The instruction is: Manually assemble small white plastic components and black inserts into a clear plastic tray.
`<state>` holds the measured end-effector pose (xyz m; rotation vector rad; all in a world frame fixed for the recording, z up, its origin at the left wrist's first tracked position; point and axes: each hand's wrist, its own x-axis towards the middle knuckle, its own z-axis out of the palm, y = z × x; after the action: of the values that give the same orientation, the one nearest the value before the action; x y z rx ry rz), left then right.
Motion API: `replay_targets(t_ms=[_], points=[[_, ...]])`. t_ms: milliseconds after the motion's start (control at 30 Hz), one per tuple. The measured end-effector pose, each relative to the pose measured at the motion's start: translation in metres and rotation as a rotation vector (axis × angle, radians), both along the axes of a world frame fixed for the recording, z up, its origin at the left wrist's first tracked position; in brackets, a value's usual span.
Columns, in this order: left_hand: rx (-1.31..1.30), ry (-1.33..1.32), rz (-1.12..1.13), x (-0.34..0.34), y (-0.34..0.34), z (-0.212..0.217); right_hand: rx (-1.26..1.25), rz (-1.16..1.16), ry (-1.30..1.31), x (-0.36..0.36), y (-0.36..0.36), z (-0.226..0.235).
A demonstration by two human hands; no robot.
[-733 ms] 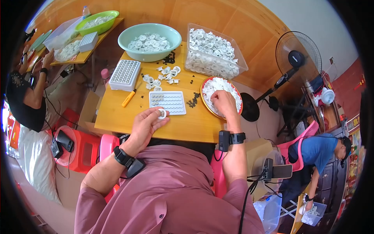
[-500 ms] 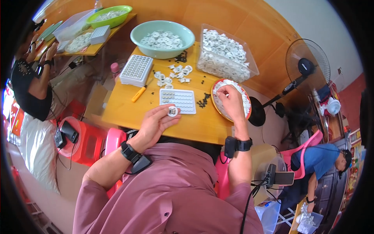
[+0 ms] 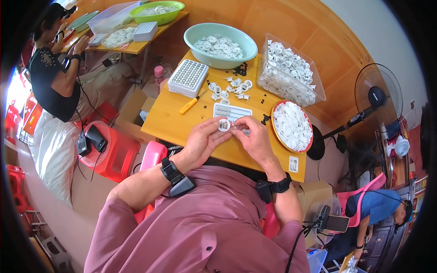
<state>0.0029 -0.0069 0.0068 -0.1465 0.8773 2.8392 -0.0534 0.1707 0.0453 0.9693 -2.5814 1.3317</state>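
Note:
My left hand (image 3: 204, 142) is closed on a round white plastic part (image 3: 223, 125) with small metal contacts, held up by the fingertips above the table's near edge. Pinched against its right side, my right hand (image 3: 256, 140) grips a small white plastic piece (image 3: 234, 127), mostly covered by the fingers. Just beyond both hands lies a white tray with small pockets (image 3: 233, 109), some of them filled with small metal pieces. To the right of my right hand, a red-rimmed plate (image 3: 274, 129) bears a heap of small white pieces (image 3: 292, 125).
On the wooden table (image 3: 168, 120) are an orange-handled screwdriver (image 3: 188, 106), stacked trays (image 3: 188, 77), loose white parts (image 3: 236, 84) and small black pieces (image 3: 266, 119). Behind stand a green basin (image 3: 189, 41) and a clear bin (image 3: 282, 82). A fan (image 3: 375, 95) is at right; co-workers sit on both sides.
My right hand has moved left from the plate to the round part in my left hand. The head view has shifted, so the table sits further right.

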Motion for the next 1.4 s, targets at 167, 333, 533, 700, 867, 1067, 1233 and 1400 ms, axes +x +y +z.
replay_targets(t_ms=[167, 333, 533, 700, 867, 1067, 1233, 1400], points=[[0.017, 0.027, -0.021, 0.000, 0.000, -0.004, 0.023, 0.001, 0.074, -0.002, 0.001, -0.006], [-0.019, 0.040, -0.022, -0.001, 0.001, -0.007, 0.034, 0.013, 0.124, -0.002, 0.001, -0.007], [-0.048, 0.042, -0.024, -0.002, 0.001, -0.007, 0.010, -0.058, 0.099, 0.003, -0.003, -0.007], [-0.070, 0.037, -0.022, -0.001, 0.001, -0.006, 0.108, -0.013, 0.353, 0.003, -0.002, 0.000], [-0.091, 0.040, -0.033, -0.001, 0.002, -0.006, 0.078, -0.012, 0.383, -0.004, 0.003, -0.008], [-0.105, 0.029, -0.059, -0.001, 0.001, -0.004, 0.027, -0.036, 0.326, -0.005, 0.005, -0.007], [-0.099, 0.021, -0.085, 0.001, 0.000, -0.002, -0.245, -0.131, -0.027, -0.001, 0.003, -0.005], [-0.084, 0.011, -0.105, -0.001, 0.003, -0.005, -0.271, -0.060, -0.132, 0.002, 0.003, 0.000]])
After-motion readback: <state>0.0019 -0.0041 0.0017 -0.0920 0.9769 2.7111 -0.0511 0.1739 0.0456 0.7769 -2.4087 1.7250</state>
